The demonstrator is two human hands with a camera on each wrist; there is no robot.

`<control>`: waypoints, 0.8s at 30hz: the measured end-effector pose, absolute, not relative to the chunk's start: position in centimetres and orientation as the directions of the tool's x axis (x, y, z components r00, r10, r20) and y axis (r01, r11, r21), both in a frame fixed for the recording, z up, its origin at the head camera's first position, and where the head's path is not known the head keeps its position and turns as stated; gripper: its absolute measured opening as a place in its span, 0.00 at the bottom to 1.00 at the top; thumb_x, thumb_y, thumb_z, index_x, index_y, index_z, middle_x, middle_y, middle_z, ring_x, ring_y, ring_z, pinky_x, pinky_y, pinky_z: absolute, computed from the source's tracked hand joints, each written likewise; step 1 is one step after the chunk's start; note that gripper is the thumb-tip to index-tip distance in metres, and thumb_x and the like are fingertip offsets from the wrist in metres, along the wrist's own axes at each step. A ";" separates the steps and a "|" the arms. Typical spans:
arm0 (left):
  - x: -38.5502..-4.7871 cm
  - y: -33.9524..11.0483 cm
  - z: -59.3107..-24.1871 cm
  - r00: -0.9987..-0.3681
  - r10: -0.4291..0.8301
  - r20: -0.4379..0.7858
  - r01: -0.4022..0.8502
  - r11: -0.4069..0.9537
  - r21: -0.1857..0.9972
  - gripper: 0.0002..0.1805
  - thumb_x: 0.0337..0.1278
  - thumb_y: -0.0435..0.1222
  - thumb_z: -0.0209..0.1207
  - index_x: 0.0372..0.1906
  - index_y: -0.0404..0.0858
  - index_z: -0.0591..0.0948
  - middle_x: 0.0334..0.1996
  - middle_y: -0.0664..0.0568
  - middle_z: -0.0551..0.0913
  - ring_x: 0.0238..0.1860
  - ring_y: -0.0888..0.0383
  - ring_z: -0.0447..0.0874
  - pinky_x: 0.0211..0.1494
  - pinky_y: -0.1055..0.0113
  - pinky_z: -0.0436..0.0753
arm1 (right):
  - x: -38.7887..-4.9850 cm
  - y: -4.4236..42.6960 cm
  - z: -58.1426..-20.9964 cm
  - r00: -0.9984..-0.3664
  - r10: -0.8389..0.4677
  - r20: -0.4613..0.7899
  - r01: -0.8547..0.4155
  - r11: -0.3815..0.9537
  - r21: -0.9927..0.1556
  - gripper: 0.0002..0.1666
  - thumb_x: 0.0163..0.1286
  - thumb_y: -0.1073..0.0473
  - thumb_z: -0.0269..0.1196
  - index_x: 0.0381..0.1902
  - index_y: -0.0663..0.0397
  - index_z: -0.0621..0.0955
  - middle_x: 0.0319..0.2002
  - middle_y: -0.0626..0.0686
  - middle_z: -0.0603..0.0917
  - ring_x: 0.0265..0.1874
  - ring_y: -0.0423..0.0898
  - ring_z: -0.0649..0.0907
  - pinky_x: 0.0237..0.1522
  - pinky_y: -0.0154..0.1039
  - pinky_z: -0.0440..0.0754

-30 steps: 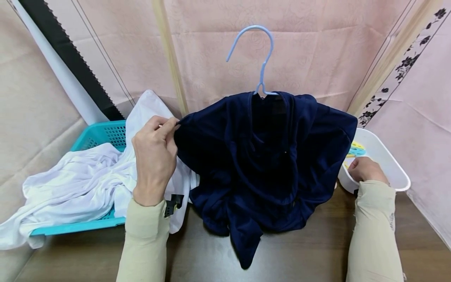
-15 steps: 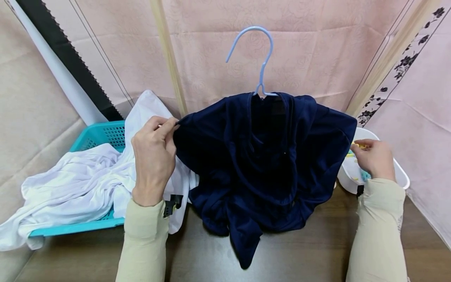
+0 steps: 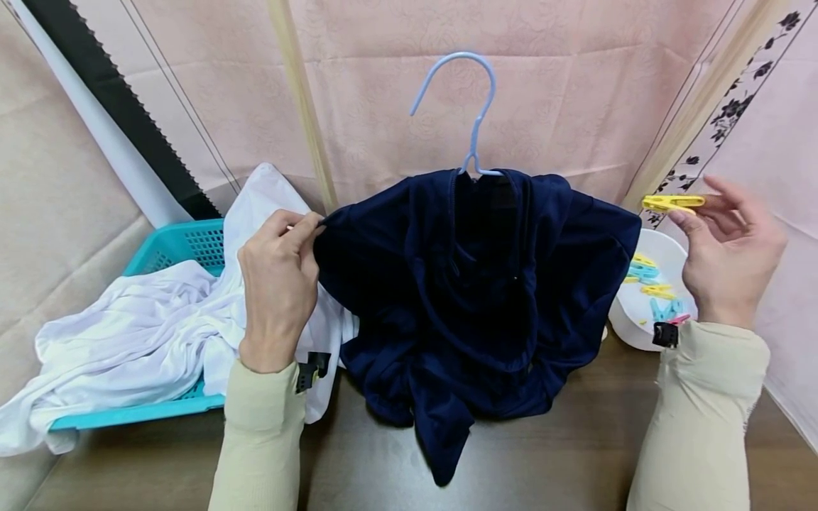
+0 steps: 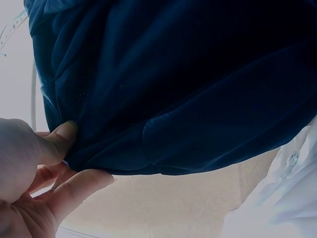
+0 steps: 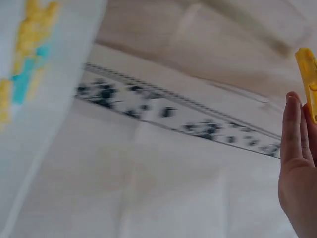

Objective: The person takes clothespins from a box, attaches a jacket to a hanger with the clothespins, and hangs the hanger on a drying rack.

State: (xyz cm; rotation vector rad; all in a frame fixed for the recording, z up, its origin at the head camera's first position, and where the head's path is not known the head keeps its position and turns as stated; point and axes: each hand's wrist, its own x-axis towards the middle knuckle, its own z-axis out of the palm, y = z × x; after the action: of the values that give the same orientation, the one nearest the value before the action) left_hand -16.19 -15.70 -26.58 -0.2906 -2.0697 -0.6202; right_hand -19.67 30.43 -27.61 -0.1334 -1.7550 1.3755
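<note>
A dark navy garment (image 3: 383, 284) with a zipped neck opening drapes over a light blue hanger (image 3: 478, 128), whose hook stands up above the collar. With thumb and fingers my left hand (image 3: 281, 291) pinches the garment's left shoulder end; the left wrist view shows the navy cloth (image 4: 163, 99) between the thumb and fingers. Off to the garment's right, my right hand (image 3: 735, 248) holds a yellow clothespin (image 3: 671, 203) by one end, its other end facing the garment. The right wrist view catches only part of this yellow clothespin (image 5: 309, 84) at its edge.
A white tub (image 3: 664, 245) with several yellow, blue and pink clothespins stands below my right hand. Left of the garment, a teal basket (image 3: 140, 410) bears white clothing (image 3: 153, 333) that hangs over its rim. Pink patterned cloth (image 3: 562, 85) closes off the back.
My right hand has come up out of the white tub, bringing a yellow clothespin above it. My left hand keeps its pinch on the garment in the same place.
</note>
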 end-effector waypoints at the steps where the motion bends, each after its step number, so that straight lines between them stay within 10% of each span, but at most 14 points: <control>1: -16.2 -15.7 -26.6 -0.545 -0.034 0.838 0.433 0.844 0.316 0.12 0.74 0.32 0.56 0.43 0.33 0.90 0.35 0.41 0.86 0.34 0.44 0.85 0.37 0.53 0.81 | -19.3 30.0 -27.0 -0.598 0.559 0.574 -0.426 0.385 -0.819 0.27 0.57 0.72 0.73 0.56 0.54 0.86 0.39 0.43 0.88 0.39 0.35 0.89 0.48 0.23 0.83; 7: -16.2 -15.7 -26.6 -0.543 -0.021 0.839 0.437 0.847 0.304 0.13 0.74 0.33 0.56 0.44 0.33 0.90 0.35 0.41 0.86 0.34 0.44 0.85 0.37 0.53 0.81 | -16.5 27.0 -24.2 -0.536 0.558 0.633 -0.663 0.185 -0.725 0.27 0.50 0.78 0.75 0.51 0.66 0.85 0.34 0.52 0.88 0.37 0.43 0.90 0.45 0.27 0.85; 24: -16.1 -15.6 -26.6 -0.536 0.029 0.844 0.488 0.826 0.282 0.12 0.74 0.31 0.56 0.44 0.33 0.90 0.36 0.42 0.87 0.36 0.46 0.86 0.38 0.56 0.82 | -14.9 23.3 -23.2 -0.490 0.150 0.859 -0.684 0.544 -0.486 0.17 0.58 0.85 0.63 0.45 0.75 0.86 0.38 0.43 0.90 0.36 0.31 0.88 0.44 0.22 0.82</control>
State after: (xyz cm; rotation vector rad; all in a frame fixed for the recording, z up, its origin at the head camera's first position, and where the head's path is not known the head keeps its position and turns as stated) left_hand -16.13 -15.59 -26.60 -0.3791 -2.0695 -0.6197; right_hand -14.88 23.28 -23.16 0.4412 -1.8158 1.0826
